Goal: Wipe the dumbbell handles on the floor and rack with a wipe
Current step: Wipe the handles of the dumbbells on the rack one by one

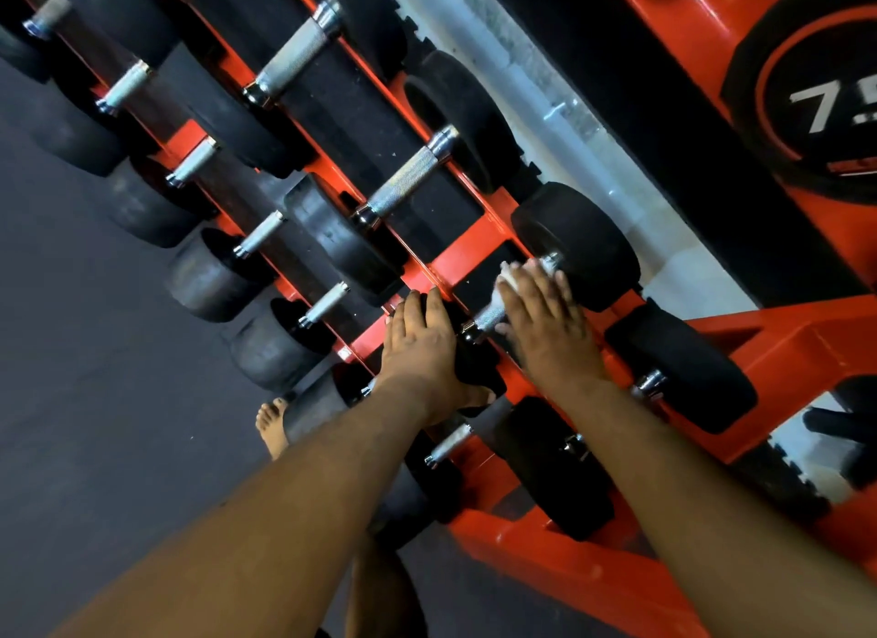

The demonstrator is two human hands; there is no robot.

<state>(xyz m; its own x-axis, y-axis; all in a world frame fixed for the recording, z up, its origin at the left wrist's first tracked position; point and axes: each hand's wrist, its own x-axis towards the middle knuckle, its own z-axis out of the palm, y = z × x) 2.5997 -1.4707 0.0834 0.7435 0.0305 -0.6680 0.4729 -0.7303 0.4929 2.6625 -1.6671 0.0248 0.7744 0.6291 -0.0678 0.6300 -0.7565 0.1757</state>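
Note:
An orange rack [467, 250] holds rows of black dumbbells with silver knurled handles. My right hand [545, 319] wraps around the handle [489, 315] of one middle-row dumbbell, pressing a white wipe [510, 277] against it; the wipe shows above my fingers. My left hand [420, 341] lies on the near black head [474, 357] of that same dumbbell, fingers laid over it and the thumb round its lower side. Its far head [581, 243] sits beyond my right hand. Other handles [405, 182] [294, 63] line up further along the rack.
A lower row of dumbbells [209, 277] stands nearer the dark floor [95, 424] on the left. A bare foot [273, 424] is beside the rack's bottom row. A large plate marked 7 [816, 106] hangs at top right. A pale floor strip [560, 115] runs behind the rack.

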